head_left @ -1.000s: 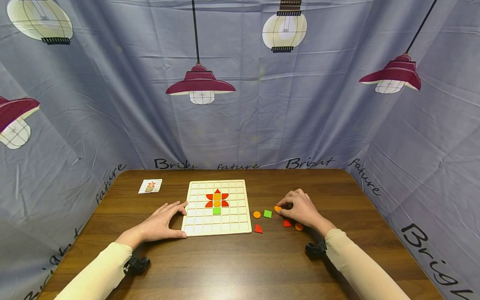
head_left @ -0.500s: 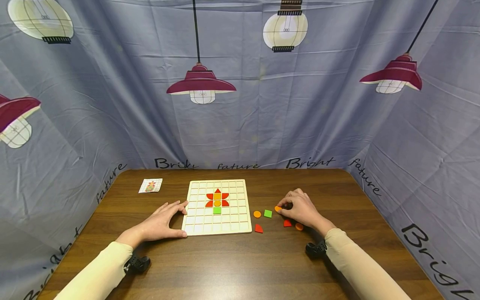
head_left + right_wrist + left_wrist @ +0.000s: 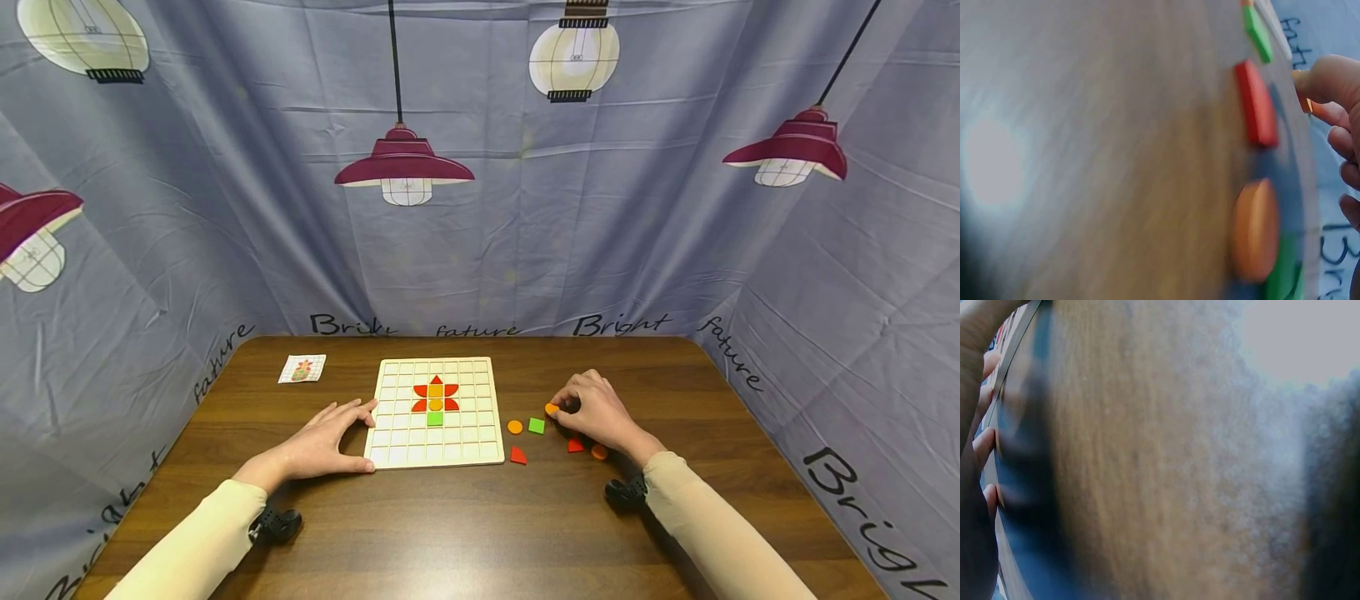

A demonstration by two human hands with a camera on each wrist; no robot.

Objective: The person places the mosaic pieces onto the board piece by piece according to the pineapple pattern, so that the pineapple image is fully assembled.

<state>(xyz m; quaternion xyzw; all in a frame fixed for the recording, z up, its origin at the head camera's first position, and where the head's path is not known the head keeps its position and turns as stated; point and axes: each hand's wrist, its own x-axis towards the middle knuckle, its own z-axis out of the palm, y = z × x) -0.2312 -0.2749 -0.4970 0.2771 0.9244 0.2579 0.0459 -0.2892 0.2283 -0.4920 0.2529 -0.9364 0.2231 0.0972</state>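
In the head view my right hand [image 3: 596,410] pinches an orange disc [image 3: 551,409] between thumb and fingertips. The right wrist view shows this orange disc [image 3: 1305,100] raised off the table. My left hand [image 3: 318,442] lies by the left side of a pale grid board [image 3: 465,442], thumb at the near corner and index fingertip at the edge. On the board sit red pieces [image 3: 451,405], an orange square [image 3: 436,391], an orange disc [image 3: 437,405] and a green square [image 3: 435,419]. In the left wrist view the left fingers [image 3: 985,442] meet the board's edge.
Between board and right hand lie an orange disc [image 3: 515,427], a green square [image 3: 536,426] and a red quarter-round [image 3: 518,455]. Under the right wrist are a red piece [image 3: 575,445], an orange disc [image 3: 599,452] and a green piece [image 3: 1282,275]. A pattern card [image 3: 302,368] lies back left.
My right hand, pinching the orange disc, has shifted slightly up and to the left. The left hand and the pieces on the board stay put.
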